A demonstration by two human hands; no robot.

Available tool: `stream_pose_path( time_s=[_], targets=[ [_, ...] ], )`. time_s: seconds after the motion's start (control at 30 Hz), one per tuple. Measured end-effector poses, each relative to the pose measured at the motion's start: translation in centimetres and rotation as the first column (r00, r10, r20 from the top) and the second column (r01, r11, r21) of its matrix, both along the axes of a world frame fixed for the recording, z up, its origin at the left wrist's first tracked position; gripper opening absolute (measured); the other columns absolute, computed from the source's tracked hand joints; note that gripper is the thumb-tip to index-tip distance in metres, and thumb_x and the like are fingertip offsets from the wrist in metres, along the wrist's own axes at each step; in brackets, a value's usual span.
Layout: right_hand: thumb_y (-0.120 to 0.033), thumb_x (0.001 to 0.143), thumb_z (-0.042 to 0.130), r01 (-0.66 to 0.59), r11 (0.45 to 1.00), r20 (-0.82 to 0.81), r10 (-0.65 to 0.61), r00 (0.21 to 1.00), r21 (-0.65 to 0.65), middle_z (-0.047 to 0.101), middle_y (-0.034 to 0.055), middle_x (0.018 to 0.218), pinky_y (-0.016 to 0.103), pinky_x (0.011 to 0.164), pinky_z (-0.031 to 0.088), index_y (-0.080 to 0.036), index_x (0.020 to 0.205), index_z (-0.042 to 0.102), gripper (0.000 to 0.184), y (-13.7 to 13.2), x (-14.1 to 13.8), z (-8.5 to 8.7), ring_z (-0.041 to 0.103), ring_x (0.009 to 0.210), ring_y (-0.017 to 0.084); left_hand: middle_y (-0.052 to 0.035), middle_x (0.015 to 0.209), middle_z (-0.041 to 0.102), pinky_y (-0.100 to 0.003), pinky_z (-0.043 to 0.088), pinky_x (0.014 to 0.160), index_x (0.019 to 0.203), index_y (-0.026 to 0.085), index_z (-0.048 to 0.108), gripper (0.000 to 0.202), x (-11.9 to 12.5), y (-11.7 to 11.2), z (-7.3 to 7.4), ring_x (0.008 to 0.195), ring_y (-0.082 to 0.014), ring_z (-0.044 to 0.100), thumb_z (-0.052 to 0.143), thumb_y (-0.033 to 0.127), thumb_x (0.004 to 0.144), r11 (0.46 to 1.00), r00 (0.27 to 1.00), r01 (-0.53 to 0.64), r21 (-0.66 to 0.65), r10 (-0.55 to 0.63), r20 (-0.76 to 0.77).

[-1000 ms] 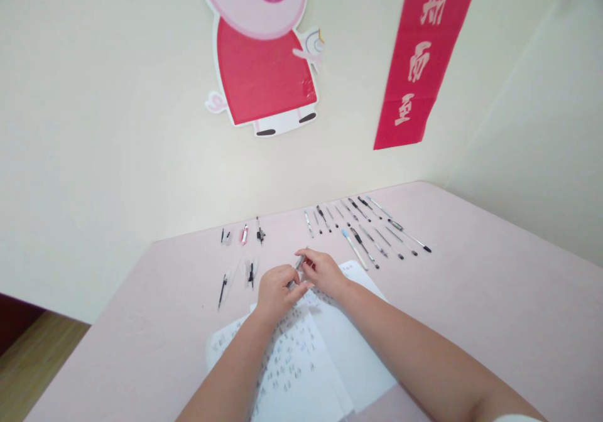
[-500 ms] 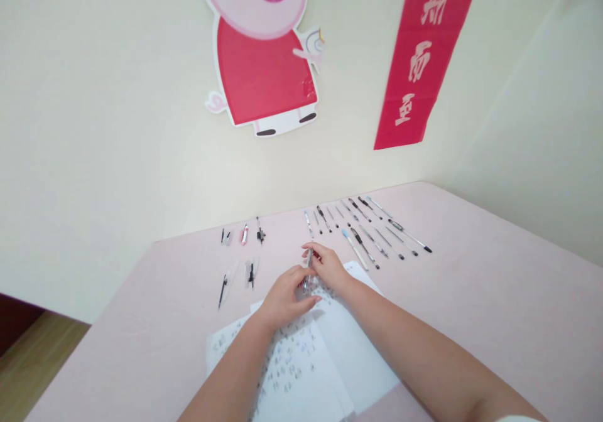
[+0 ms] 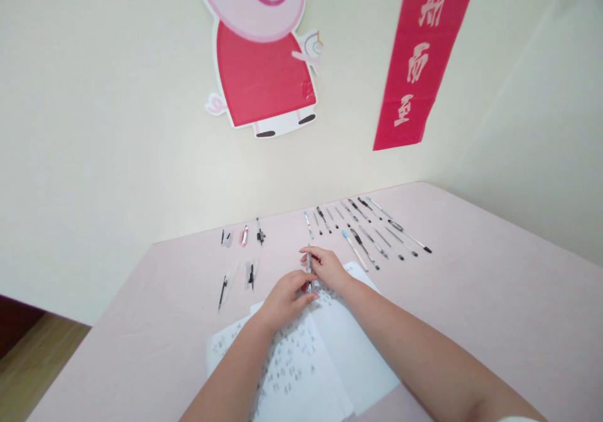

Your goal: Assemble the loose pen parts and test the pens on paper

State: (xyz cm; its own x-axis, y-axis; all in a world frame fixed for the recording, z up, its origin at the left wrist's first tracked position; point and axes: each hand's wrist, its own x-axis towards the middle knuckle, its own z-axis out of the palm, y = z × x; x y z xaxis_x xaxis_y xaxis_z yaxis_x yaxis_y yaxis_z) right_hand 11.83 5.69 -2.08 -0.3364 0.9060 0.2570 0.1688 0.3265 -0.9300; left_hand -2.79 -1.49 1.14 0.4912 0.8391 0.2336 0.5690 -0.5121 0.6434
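Pen in hand: I saw the grey-clear pen (image 3: 309, 264) upright above the written sheets (image 3: 292, 365), its lower end near the paper.
Left hand: my left hand (image 3: 287, 295) was closed round the pen's lower part.
Right hand: my right hand (image 3: 328, 270) pinched its upper part.
Right pens: two rows (image 3: 357, 238) lay on the worktop (image 3: 471, 321), seemingly whole.
Left parts: several groups of pen pieces (image 3: 251, 276) lay apart, apparently unassembled.
Held pen's completeness: I couldn't tell.
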Motion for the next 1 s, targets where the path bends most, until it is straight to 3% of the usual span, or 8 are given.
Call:
stream_pose_path(
  time_s=[0.23, 0.33, 0.47, 0.53, 0.63, 0.73, 1.0],
  targets=[
    [-0.005, 0.073, 0.041, -0.001, 1.0, -0.018, 0.002, 1.0, 0.02, 0.066, 0.0027, 0.082, 0.028, 0.073, 0.05, -0.018, 0.099, 0.063, 0.036, 0.0, 0.0, 0.0, 0.063, 0.075, 0.013, -0.0064, 0.088, 0.061, -0.032, 0.042, 0.075, 0.104, 0.019, 0.059, 0.038, 0.0, 0.0, 0.1, 0.078, -0.0175, 0.054, 0.062, 0.04, 0.073, 1.0, 1.0, 0.0, 0.008, 0.0, 0.023],
    [-0.007, 0.071, 0.042, 0.034, 0.999, -0.055, -0.035, 0.998, -0.017, 0.066, 0.0024, 0.08, 0.027, 0.068, 0.05, -0.018, 0.098, 0.061, 0.034, 0.3, 0.0, -0.4, 0.062, 0.07, 0.013, -0.0069, 0.093, 0.06, -0.033, 0.043, 0.077, 0.111, 0.019, 0.054, 0.046, 0.0, -0.1, 0.0, 0.082, -0.0183, 0.054, 0.064, 0.039, 0.071, 1.0, 0.997, -0.031, -0.003, 0.032, 0.068],
    [-0.014, 0.073, 0.045, 0.095, 0.99, -0.139, -0.109, 0.984, -0.103, 0.064, 0.0007, 0.077, 0.022, 0.054, 0.049, -0.019, 0.095, 0.056, 0.026, 0.6, 0.2, -0.4, 0.058, 0.06, 0.011, -0.0042, 0.092, 0.058, -0.032, 0.043, 0.077, 0.129, 0.02, 0.034, 0.058, 0.0, -0.2, -0.2, 0.081, -0.0158, 0.054, 0.056, 0.022, 0.075, 0.994, 0.983, -0.109, -0.01, 0.109, 0.145],
    [-0.023, 0.076, 0.046, 0.141, 0.978, -0.174, -0.167, 0.97, -0.153, 0.063, 0.0008, 0.077, 0.02, 0.048, 0.046, -0.019, 0.095, 0.053, 0.02, 0.5, 0.3, 0.2, 0.057, 0.057, 0.01, -0.0033, 0.09, 0.057, -0.031, 0.043, 0.078, 0.128, 0.019, 0.032, 0.058, -0.1, -0.2, -0.3, 0.08, -0.0148, 0.053, 0.049, 0.012, 0.074, 0.992, 0.979, -0.128, 0.013, 0.124, 0.162],
    [-0.041, 0.082, 0.045, 0.218, 0.953, -0.179, -0.257, 0.95, -0.212, 0.062, 0.0008, 0.071, 0.018, 0.04, 0.041, -0.019, 0.097, 0.052, 0.028, 0.0, 0.6, 1.2, 0.054, 0.05, 0.01, -0.0037, 0.088, 0.058, -0.032, 0.043, 0.078, 0.112, 0.018, 0.047, 0.047, -0.4, 0.1, -0.5, 0.081, -0.0158, 0.053, 0.043, 0.004, 0.068, 0.984, 0.981, -0.163, 0.072, 0.154, 0.118],
    [-0.05, 0.083, 0.042, 0.267, 0.95, -0.173, -0.294, 0.94, -0.163, 0.056, -0.0006, 0.06, 0.018, 0.039, 0.039, -0.016, 0.09, 0.057, 0.038, -0.5, 0.7, 1.8, 0.048, 0.044, 0.008, -0.004, 0.082, 0.057, -0.032, 0.043, 0.075, 0.087, 0.017, 0.057, 0.033, -0.7, 0.5, -0.6, 0.08, -0.0167, 0.053, 0.039, 0.002, 0.065, 0.984, 0.989, -0.142, 0.108, 0.137, 0.051],
    [-0.049, 0.08, 0.048, 0.1, 0.98, -0.142, -0.125, 0.982, -0.171, 0.061, 0.0043, 0.066, 0.022, 0.046, 0.043, -0.012, 0.082, 0.06, 0.039, -2.5, 1.1, 2.2, 0.053, 0.052, 0.011, -0.004, 0.077, 0.058, -0.03, 0.042, 0.077, 0.071, 0.017, 0.063, 0.031, -1.0, 0.8, -0.7, 0.079, -0.016, 0.054, 0.038, 0.0, 0.063, 0.995, 0.998, -0.051, 0.087, 0.047, 0.045]
  ],
)
